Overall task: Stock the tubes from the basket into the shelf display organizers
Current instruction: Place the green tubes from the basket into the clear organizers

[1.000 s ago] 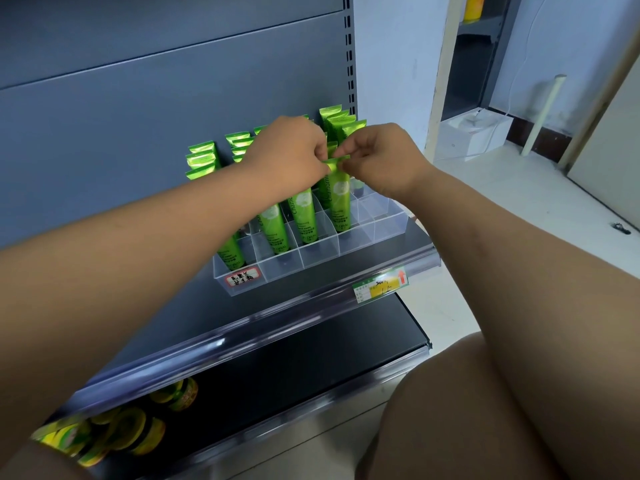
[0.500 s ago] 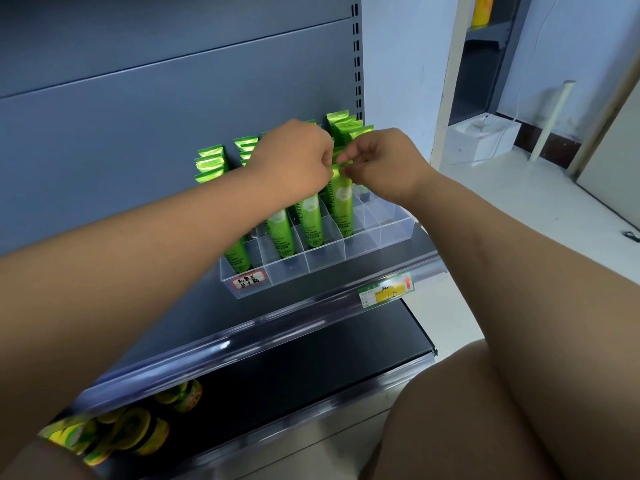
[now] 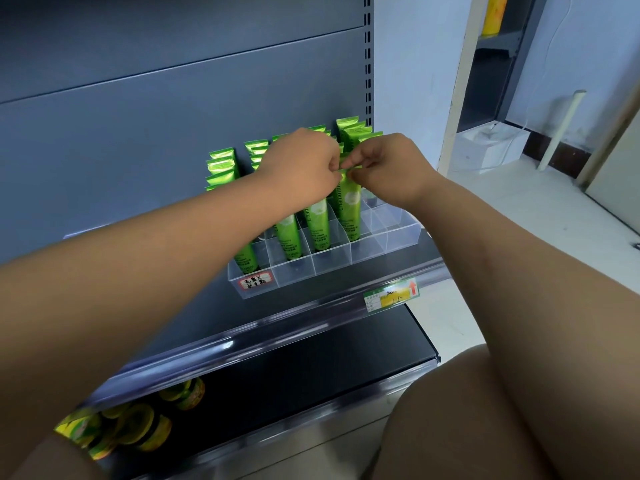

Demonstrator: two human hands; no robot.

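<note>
Head view: left hand [image 3: 298, 168] and right hand [image 3: 391, 168] pinch an upright glossy green tube [image 3: 349, 209].

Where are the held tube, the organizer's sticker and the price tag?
held tube [image 3: 349, 206]: head view, on its printed green body.
sticker [image 3: 255, 280]: head view, on its handwritten middle.
price tag [image 3: 392, 296]: head view, on its yellow part.
</note>
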